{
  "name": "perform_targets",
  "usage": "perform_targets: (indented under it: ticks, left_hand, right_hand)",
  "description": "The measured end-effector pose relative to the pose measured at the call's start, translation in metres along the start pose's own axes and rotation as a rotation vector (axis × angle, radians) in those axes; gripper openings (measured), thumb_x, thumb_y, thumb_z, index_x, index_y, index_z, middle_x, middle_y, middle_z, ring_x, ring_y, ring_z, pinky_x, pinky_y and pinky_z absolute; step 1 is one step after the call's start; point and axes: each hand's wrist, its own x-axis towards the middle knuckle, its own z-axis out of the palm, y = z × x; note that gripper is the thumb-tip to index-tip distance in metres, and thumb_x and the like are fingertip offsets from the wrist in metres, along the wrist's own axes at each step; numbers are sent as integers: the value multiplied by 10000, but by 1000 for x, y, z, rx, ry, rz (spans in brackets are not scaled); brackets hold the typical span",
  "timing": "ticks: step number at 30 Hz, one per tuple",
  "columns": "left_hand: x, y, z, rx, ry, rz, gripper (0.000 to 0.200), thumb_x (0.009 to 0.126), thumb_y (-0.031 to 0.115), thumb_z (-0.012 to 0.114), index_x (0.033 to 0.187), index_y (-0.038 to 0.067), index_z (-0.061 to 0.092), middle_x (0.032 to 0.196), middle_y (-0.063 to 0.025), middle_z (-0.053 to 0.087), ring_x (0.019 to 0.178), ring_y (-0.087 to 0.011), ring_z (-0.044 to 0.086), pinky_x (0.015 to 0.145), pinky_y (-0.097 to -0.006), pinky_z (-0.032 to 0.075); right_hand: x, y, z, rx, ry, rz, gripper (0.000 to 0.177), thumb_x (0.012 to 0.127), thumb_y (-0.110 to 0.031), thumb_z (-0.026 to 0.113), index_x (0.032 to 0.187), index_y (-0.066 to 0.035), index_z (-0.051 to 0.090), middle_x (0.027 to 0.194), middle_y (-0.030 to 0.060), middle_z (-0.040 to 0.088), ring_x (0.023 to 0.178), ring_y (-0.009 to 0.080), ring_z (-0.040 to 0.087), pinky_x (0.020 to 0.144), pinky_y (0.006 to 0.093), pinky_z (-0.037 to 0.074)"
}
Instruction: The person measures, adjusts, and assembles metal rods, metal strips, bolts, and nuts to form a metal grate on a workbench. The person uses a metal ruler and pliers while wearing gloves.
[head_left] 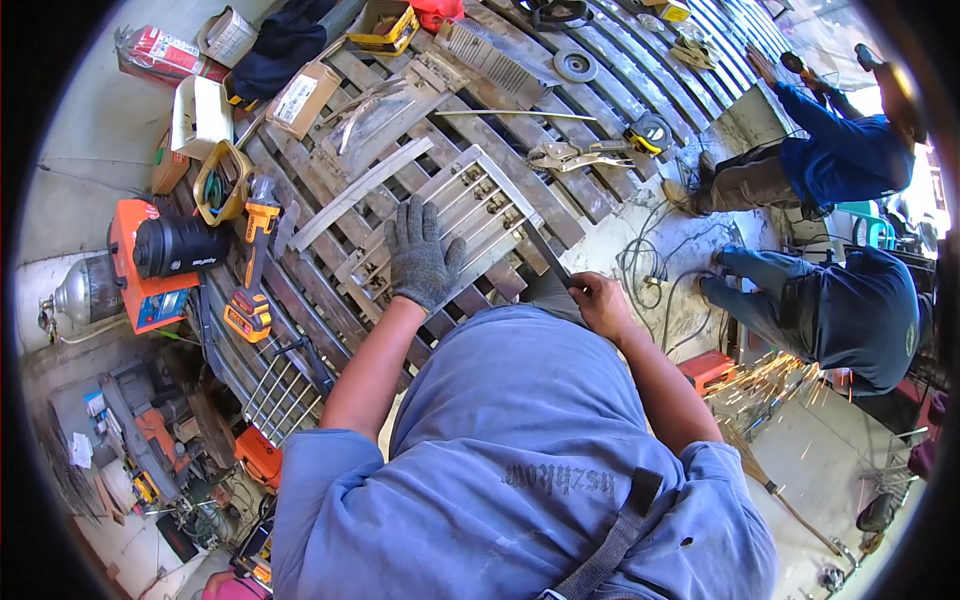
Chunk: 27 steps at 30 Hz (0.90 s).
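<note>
The left hand (425,262), in a grey knit glove, lies palm down with its fingers spread across the barred metal frame (487,208), gripping nothing; the flat pose seems meant to press the piece steady, and the glove probably guards against rough edges. The bare right hand (600,303) pinches the near end of a dark flat bar (547,254), perhaps a file, between thumb and fingers, likely because bare fingertips give finer control. The bar's far end reaches the frame's right-hand corner, though whether it touches cannot be told. The frame rests on the slatted table (590,192), directly before the person's body, so both arms can stay bent and close. A loose metal strip (362,193) lies along the frame's left side. The yellow-and-black power tool (257,250) lies farther left, apart from the frame, which leaves the working spot free while keeping it near the gloved arm. Beyond the right corner, locking pliers (572,156) and a tape measure (650,134) sit together, apparently set aside within reach.
</note>
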Motion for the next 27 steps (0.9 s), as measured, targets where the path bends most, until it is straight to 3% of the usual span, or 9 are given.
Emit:
perform_targets:
  ticks: [24, 27]
  left_hand:
    - [10, 5, 6, -36, 36, 36, 822, 1042, 533, 599, 1624, -30, 462, 1751, -324, 349, 1640, -515, 290, 1332, -703, 156]
    - [10, 6, 4, -38, 33, 35, 813, 1039, 519, 606, 1620, -31, 463, 1746, -327, 355, 1638, -516, 293, 1332, -703, 160]
  right_hand:
    - [11, 15, -3, 58, -83, 38, 213, 1027, -151, 722, 1178, -14, 786, 1073, 242, 782, 1020, 438, 753, 907, 482, 583]
    - [11, 11, -8, 105, -84, 152, 223, 1038, -156, 711, 1194, -15, 785, 1085, 250, 787, 1031, 433, 758, 920, 476, 584]
